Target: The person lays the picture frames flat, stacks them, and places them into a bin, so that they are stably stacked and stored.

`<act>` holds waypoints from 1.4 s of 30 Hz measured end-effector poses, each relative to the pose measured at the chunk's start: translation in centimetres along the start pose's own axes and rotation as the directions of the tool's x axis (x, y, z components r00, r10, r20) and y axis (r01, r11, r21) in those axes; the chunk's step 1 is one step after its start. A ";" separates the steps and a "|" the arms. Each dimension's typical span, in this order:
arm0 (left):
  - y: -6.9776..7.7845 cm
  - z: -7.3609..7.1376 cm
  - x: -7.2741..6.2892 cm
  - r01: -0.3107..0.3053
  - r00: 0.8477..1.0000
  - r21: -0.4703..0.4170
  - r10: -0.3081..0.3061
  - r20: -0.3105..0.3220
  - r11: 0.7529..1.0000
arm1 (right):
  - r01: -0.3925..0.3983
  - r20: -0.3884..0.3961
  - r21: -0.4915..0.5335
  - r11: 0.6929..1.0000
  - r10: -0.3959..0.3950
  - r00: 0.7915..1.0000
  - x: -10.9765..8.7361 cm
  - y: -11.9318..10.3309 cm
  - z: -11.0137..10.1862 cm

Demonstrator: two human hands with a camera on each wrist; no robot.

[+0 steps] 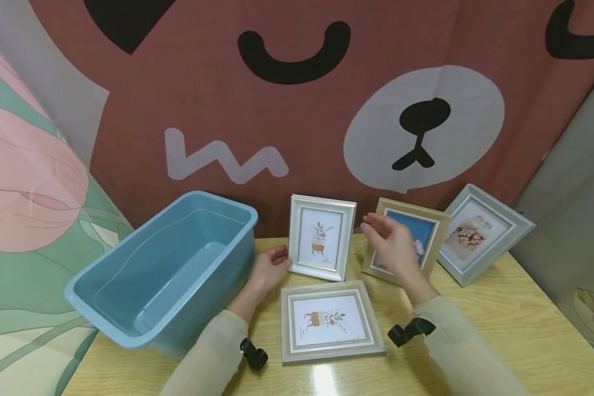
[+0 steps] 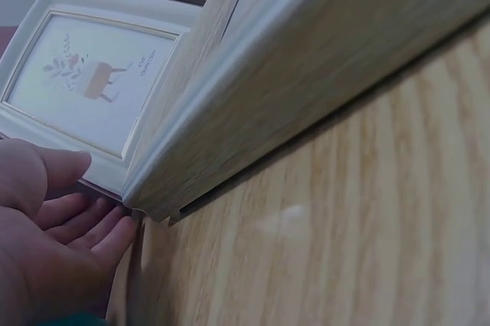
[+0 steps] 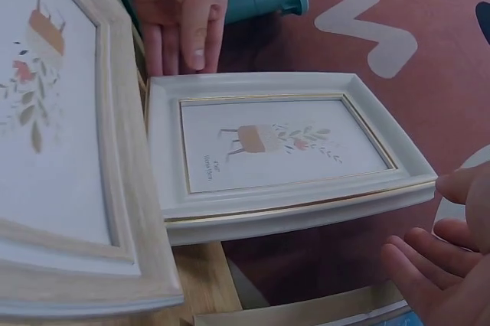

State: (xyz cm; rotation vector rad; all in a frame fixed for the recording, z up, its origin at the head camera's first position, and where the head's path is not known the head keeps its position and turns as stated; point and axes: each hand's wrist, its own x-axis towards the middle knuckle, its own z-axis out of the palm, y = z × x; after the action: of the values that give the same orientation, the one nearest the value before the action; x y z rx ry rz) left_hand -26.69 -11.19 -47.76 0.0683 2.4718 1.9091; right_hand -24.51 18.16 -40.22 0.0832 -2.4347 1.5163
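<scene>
A white picture frame point(image 1: 322, 231) with a plant print stands upright at the back of the table. My left hand point(image 1: 267, 269) is at its lower left edge, fingertips right at the frame and fingers loosely bent. On the other side, my right hand point(image 1: 395, 247) is raised near the frame's upper right corner. In the right wrist view, the right thumb point(image 3: 458, 184) meets that corner while the other fingers stay loose. Lying flat in front is a beige picture frame point(image 1: 326, 322) with a similar print. Behind the right hand, partly covered by it, leans a gold-toned frame point(image 1: 435, 220) with a blue picture.
A blue plastic tub point(image 1: 223, 286) stands on the left, close beside my left forearm. At the far right a grey-blue frame point(image 1: 480, 236) with a flower picture stands tilted. A cloth backdrop point(image 1: 307, 126) with a cartoon bear hangs behind the wooden table point(image 1: 524, 330).
</scene>
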 end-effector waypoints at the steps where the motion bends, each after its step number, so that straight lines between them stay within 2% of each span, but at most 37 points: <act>1: -0.1 0.0 0.1 0.004 1.000 0.001 -0.004 0.009 1.000 | -0.002 -0.001 0.006 1.000 0.002 1.000 0.2 0.0 0.1; 9: -0.5 0.3 0.6 0.004 1.000 0.033 -0.005 0.025 0.999 | -0.004 -0.033 0.048 0.999 0.006 0.999 2.0 -0.8 1.1; 16: -0.7 0.5 0.8 0.009 1.000 0.087 -0.010 0.018 0.996 | -0.034 -0.024 0.038 0.999 0.035 0.999 3.1 -1.4 1.7; 22: -0.8 0.5 0.8 -0.017 1.000 0.125 0.015 0.019 0.992 | -0.058 -0.047 0.026 0.998 0.059 0.997 3.6 -1.4 1.9; 27: -0.7 0.4 0.7 -0.058 0.998 0.148 0.056 0.012 0.987 | -0.056 -0.058 0.063 0.996 0.060 0.996 3.6 -1.5 1.9; 32: -0.2 0.2 0.5 -0.129 0.992 0.147 0.129 0.006 0.981 | -0.013 -0.103 0.114 0.993 0.024 0.994 3.3 -2.2 1.5; 36: 0.3 -0.2 0.0 -0.174 0.984 0.156 0.177 -0.002 0.972 | 0.011 -0.108 0.136 0.991 0.003 0.994 3.1 -2.9 1.0; 42: 1.0 -0.8 -1.1 -0.186 0.982 0.148 0.188 0.001 0.971 | 0.028 -0.080 0.146 0.989 -0.017 0.997 2.5 -4.5 0.2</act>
State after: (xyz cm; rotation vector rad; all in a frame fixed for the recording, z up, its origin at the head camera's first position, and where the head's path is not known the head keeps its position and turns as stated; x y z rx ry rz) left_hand -25.58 -11.73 -46.61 0.3027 2.6996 1.7891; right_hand -26.16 16.19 -35.76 0.0777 -2.2519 1.6551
